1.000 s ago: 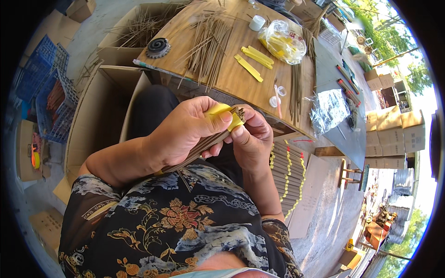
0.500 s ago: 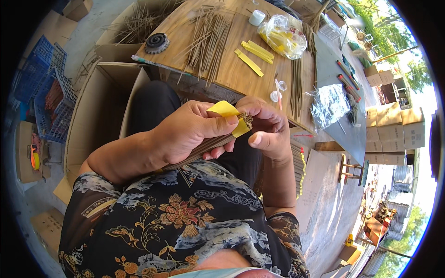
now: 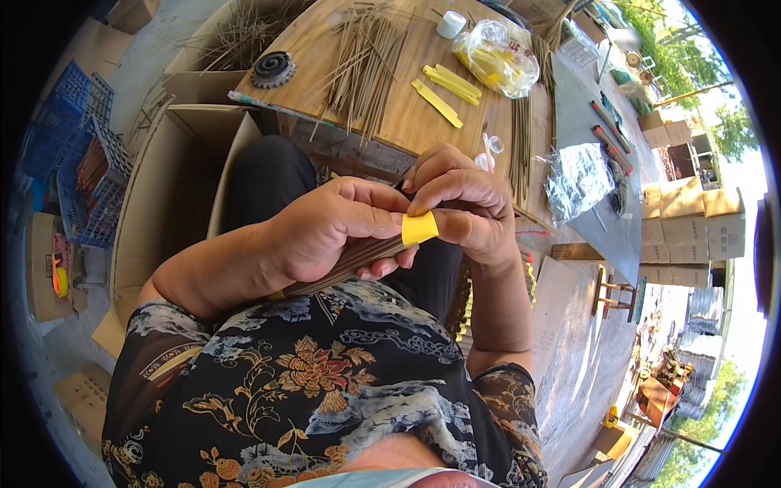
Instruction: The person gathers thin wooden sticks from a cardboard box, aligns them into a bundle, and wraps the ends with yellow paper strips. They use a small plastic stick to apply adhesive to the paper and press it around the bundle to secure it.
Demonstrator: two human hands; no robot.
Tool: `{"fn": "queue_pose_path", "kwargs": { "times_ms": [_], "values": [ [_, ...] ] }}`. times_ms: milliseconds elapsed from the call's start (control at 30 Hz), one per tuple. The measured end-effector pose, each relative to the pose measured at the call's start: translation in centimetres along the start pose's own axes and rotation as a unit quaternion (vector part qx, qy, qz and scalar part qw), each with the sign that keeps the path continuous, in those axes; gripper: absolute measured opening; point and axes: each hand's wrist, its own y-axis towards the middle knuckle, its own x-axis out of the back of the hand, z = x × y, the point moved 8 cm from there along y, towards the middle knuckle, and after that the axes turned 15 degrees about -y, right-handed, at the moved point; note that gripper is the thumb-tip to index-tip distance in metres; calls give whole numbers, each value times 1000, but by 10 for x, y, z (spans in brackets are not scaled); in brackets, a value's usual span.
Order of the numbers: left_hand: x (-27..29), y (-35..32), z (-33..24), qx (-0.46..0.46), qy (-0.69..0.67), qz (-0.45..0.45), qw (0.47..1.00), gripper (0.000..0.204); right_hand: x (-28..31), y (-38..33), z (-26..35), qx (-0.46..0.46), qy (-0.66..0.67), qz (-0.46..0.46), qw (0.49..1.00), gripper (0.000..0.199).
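Note:
My left hand [image 3: 321, 232] is closed round a bundle of thin brown incense sticks [image 3: 346, 267], held slantwise over my lap. A yellow paper strip [image 3: 420, 228] lies round the bundle's upper right end as a band. My left thumb rests against the band's left edge. My right hand [image 3: 476, 203] grips the band from the other side, its thumb and bent fingers pressed at the band's edge. The stick tips at that end are hidden behind the right fingers.
Loose incense sticks [image 3: 370, 73], yellow strips [image 3: 439, 106], a bag of strips [image 3: 496, 61] and a dark toothed disc [image 3: 273, 70] lie on the wooden table [image 3: 415, 37]. An open cardboard box [image 3: 175, 175] stands at my left, beyond it blue crates [image 3: 89, 187].
The yellow strip's loose end, raised before, now lies flat round the bundle. My right fingers have moved in from beside the tips and closed on the band.

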Motion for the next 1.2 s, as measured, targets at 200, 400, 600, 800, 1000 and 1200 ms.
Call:
{"fn": "queue_pose_path", "kwargs": {
  "times_ms": [200, 400, 600, 800, 1000, 1200],
  "values": [
    [5, 2, 3, 18, -52, 1, 998, 26, -2, -1, 1, 33, -3, 10, 999, 8],
    [4, 5, 9, 38, -49, 2, 998, 21, -5, 3, 3, 62, 5, 47, 997, 14],
    [-4, 5, 12, 66, -58, 16, 996, 23, -9, 3, 2, 55, 85, 91, 991, 16],
    [0, -1, -1, 11, -5, -40, 999, 21, -3, 4, -2, 103, 181, 51, 977, 51],
    [-1, -15, -38, -180, 147, -110, 966, 19, 11, -20, -22, -162, 68, -152, 973, 59],
    [-4, -12, -40, -226, 183, -95, 952, 19, -20, -20, -20, -187, 94, -173, 962, 23]
  ]
}}
